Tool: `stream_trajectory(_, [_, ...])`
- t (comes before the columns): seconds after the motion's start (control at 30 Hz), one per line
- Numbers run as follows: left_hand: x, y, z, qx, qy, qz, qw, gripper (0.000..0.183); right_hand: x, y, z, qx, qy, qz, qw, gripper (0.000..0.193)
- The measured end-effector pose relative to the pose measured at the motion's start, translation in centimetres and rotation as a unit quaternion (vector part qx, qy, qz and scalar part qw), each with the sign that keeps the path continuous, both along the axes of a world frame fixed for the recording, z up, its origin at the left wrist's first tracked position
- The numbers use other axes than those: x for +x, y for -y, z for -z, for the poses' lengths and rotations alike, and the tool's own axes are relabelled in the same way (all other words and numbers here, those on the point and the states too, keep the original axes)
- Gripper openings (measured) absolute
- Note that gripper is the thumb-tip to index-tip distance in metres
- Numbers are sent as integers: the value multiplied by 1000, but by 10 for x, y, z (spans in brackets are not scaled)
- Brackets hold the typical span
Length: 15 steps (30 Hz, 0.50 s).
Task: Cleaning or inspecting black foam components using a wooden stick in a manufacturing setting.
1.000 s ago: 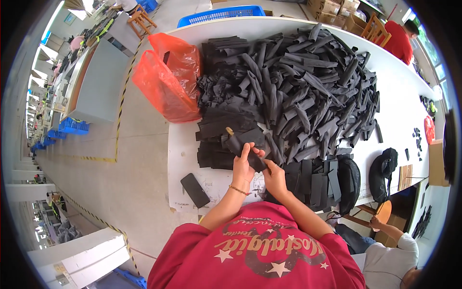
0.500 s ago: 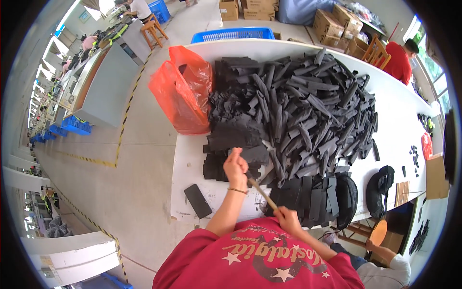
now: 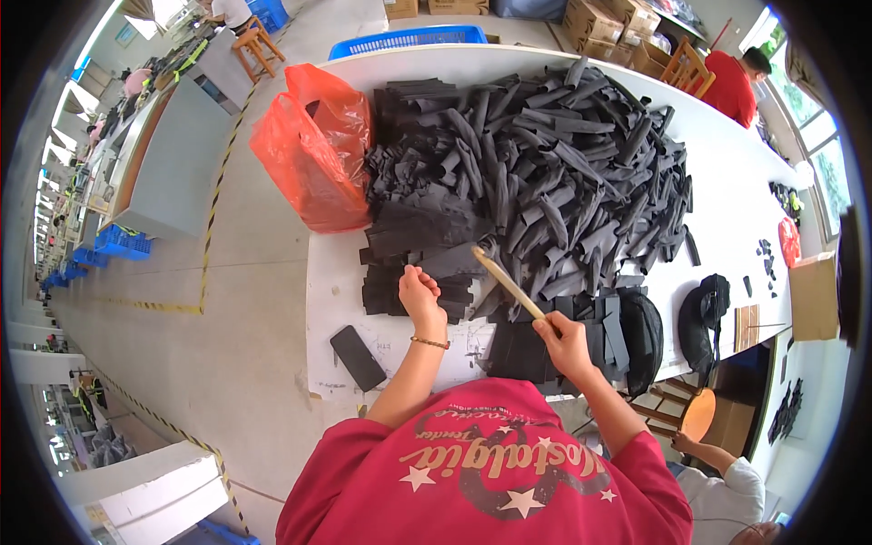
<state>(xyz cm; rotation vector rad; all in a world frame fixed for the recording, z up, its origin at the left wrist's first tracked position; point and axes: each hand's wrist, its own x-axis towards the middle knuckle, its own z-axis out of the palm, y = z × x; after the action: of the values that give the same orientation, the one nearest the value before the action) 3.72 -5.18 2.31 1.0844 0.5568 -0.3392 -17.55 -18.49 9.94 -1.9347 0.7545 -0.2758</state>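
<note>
My right hand [image 3: 565, 343] is closed around the lower end of a slim, pale wooden stick [image 3: 510, 286]. The stick slants up to the left, its far tip over the black fabric. To its left is my left hand [image 3: 420, 296], apart from the stick, with fingers curled in; whatever they may hold is hidden. Beneath and beyond that hand lie stacked flat black fabric pieces [image 3: 422, 227]. A big heap of rolled black fabric tubes [image 3: 581, 163] spreads beyond the stick. Flat black strips [image 3: 520, 352] lie beside my right hand.
A red plastic bag [image 3: 313, 154] stands at the white table's [image 3: 727, 209] left side. A phone [image 3: 358, 358] lies near the front edge. Black pouches [image 3: 703, 322] sit to the right. Beyond the table is a blue crate [image 3: 409, 40]; another person [image 3: 727, 86] is at the far right.
My right hand has moved forward and right, raising the stick, whose tip now reaches past my left hand. My left hand stays curled over the flat pieces. The whole view has shifted a little.
</note>
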Motion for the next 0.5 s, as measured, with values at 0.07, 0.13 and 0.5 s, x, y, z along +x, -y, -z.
stream_trajectory(0.07, [-10,-1,14,1,-20,25,999,25,-4,3,3,10,-11,9,1000,23])
stream_trajectory(0.13, [-13,-8,37,-54,-57,81,994,37,-9,2,8,16,-15,7,1000,23])
stream_trajectory(0.5, [31,51,18,-554,-154,298,762,39,-36,-11,25,56,-60,-3,997,20])
